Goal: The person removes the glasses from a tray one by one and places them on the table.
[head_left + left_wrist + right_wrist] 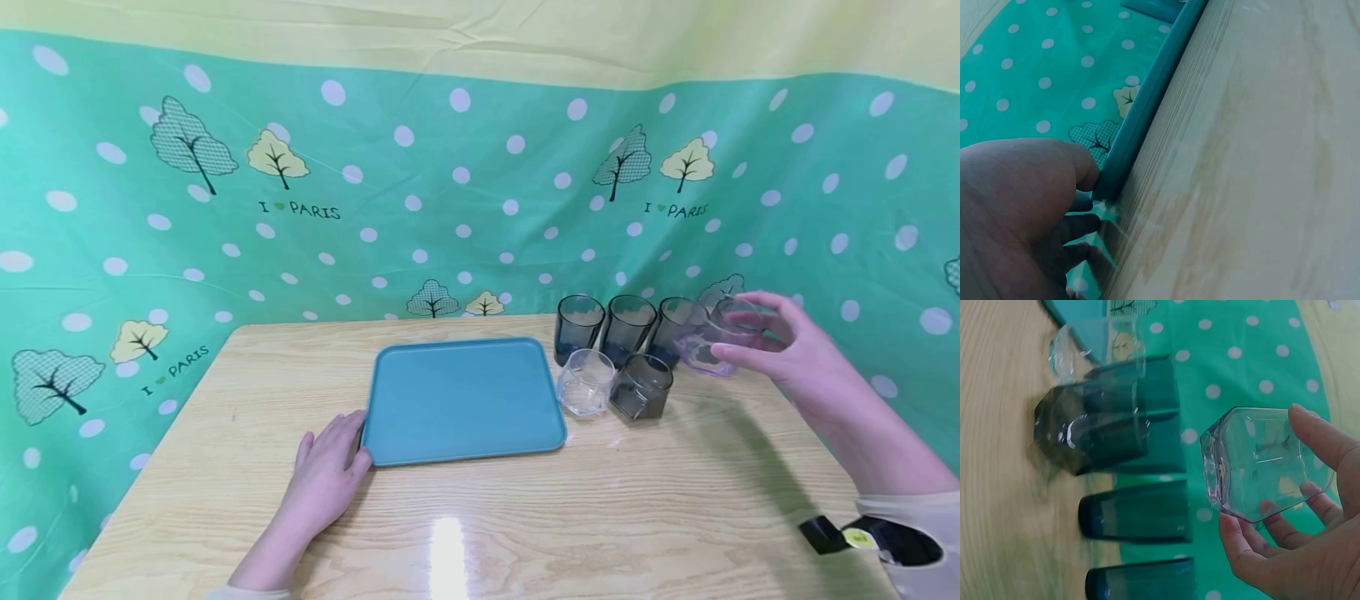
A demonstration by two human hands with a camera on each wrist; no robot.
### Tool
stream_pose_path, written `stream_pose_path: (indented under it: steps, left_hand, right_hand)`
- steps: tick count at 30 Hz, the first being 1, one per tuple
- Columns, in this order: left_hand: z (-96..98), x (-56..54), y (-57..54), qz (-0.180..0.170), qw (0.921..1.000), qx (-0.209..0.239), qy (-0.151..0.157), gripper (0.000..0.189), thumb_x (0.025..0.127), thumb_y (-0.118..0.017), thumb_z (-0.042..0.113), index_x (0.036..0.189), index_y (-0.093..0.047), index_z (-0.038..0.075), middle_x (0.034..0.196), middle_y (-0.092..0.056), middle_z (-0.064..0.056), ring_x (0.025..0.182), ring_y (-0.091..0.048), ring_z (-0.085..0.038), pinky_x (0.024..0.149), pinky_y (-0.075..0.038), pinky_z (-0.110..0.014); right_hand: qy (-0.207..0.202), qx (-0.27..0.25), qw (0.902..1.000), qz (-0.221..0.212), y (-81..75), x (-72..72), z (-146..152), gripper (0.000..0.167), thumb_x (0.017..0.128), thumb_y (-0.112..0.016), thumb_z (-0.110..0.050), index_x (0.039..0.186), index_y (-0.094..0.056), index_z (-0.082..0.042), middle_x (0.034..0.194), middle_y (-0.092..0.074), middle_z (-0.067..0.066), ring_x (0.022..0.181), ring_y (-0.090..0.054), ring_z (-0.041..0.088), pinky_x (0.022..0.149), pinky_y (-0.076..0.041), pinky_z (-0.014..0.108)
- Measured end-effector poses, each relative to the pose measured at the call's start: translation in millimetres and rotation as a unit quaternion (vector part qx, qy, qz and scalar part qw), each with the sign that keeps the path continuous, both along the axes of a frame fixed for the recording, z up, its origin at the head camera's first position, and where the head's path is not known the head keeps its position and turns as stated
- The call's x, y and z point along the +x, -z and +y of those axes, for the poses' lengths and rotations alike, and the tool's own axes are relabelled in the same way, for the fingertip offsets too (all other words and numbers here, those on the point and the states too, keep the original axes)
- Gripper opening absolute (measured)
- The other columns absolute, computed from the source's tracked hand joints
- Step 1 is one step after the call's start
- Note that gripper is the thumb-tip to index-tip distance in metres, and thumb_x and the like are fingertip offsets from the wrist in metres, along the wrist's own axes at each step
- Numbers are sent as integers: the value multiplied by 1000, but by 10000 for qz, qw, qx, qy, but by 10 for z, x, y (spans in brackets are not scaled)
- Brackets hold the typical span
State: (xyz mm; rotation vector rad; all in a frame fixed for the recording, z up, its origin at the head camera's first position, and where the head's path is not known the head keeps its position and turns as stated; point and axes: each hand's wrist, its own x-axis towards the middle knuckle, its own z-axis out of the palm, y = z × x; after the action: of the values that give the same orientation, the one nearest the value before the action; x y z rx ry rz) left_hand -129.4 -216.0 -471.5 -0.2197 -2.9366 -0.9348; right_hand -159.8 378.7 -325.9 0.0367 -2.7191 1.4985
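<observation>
My right hand (795, 350) grips a clear, faintly purple glass tumbler (1260, 465) with an angular base, thumb on one side and fingers on the other. In the head view this tumbler leans toward the hand, held above the table at the right end of the glasses. Beside it stand a clear short tumbler (586, 385) and a smoky grey short tumbler (642, 388). At the tray's near left corner rests my left hand (328, 475), its thumb touching the rim and its fingers lying loosely along the side. The blue-green tray (465, 400) lies flat.
Behind the short tumblers stands a row of several tall dark glasses (577, 329), close together. They sit on a light wood table (525, 517), right of the tray. A green dotted cloth (465, 208) hangs behind the table and at both sides.
</observation>
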Motion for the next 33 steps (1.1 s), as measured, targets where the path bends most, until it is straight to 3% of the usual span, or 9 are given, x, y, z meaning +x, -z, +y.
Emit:
stream_pose_path:
  steps: [5, 12, 18, 22, 33]
  left_hand:
    - [1, 4, 1, 7, 10000, -4, -4, 59, 110, -58, 12, 164, -44, -4, 167, -46, -28, 159, -31, -53, 125, -4, -80]
    - [0, -1, 5, -2, 10000, -11, -5, 59, 109, -58, 12, 165, -43, -4, 168, -46, -27, 159, -31, -53, 125, -3, -80]
    - [-3, -11, 21, -46, 10000, -12, -8, 60, 110, -58, 12, 165, -43, -3, 168, -45, -27, 160, -30, -52, 126, -3, -79]
    - [-8, -14, 21, -52, 10000, -8, -10, 60, 110, -58, 12, 165, -43, -3, 168, -45, -27, 160, -30, -53, 126, -2, -79]
    - [1, -13, 20, -96, 9999, 13, -32, 60, 110, -58, 12, 166, -43, -3, 169, -44, -26, 161, -29, -52, 126, -2, -79]
  right_hand:
    - [95, -44, 9999, 17, 90, -13, 103, 80, 106, -79, -21, 169, -29, -26, 139, -55, -19, 123, -57, -1, 89, -47, 8]
    - [193, -407, 9990, -58, 279, -48, 244, 62, 107, -77, -17, 147, -41, -46, 138, -52, -17, 120, -55, 1, 90, -48, 8]
    - [253, -994, 9946, -141, 475, -62, 321, 61, 105, -78, -9, 148, -46, -37, 136, -55, -10, 117, -55, 5, 88, -52, 9]
    - [295, -1118, 9931, -216, 580, -69, 342, 61, 104, -79, -8, 147, -47, -37, 133, -55, -9, 114, -57, 3, 87, -55, 13]
    - [365, -750, 9960, -318, 822, -102, 318, 61, 105, -79, -18, 149, -44, -39, 140, -50, -2, 116, -55, 3, 90, -56, 14]
